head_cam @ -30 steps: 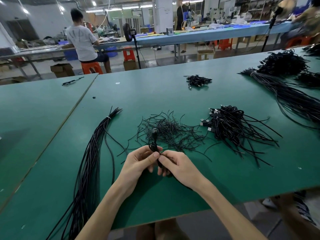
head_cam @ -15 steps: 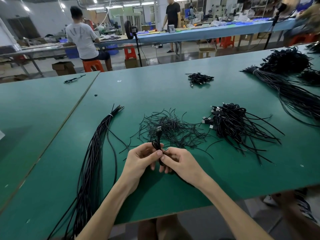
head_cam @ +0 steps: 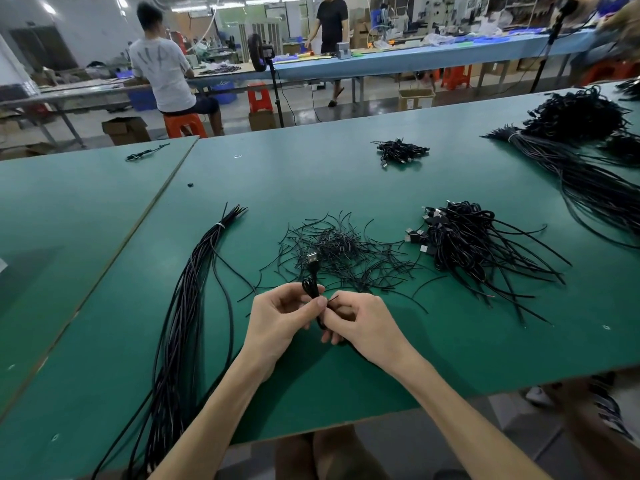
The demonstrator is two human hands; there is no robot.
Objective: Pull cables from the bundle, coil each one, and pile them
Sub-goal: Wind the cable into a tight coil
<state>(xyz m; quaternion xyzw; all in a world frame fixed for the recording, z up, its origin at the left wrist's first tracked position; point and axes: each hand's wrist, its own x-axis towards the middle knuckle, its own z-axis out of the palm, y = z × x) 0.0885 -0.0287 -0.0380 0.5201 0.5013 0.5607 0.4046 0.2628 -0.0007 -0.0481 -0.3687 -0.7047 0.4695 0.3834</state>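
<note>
Left hand [head_cam: 280, 317]: fingers curled, thumb and forefinger pinching a small coiled black cable [head_cam: 313, 289] above the green table [head_cam: 311, 174]. Right hand [head_cam: 360, 323]: fingers curled, pinching the same coil from the other side, with a thin wire end sticking up at its fingertips. Cable: USB plug [head_cam: 312, 258] standing up out of the coil, over the near edge of a scatter of short thin black wires [head_cam: 346, 251]. Long cable bundle [head_cam: 187, 306]: tied with a white band near its far end, lying left of the hands and running off the table's near edge. Pile of coiled cables [head_cam: 467, 244]: right of the scatter, plugs on its left side, loose tails fanned toward the near right. Smaller cable heap [head_cam: 401, 152]: farther back, well apart.
</note>
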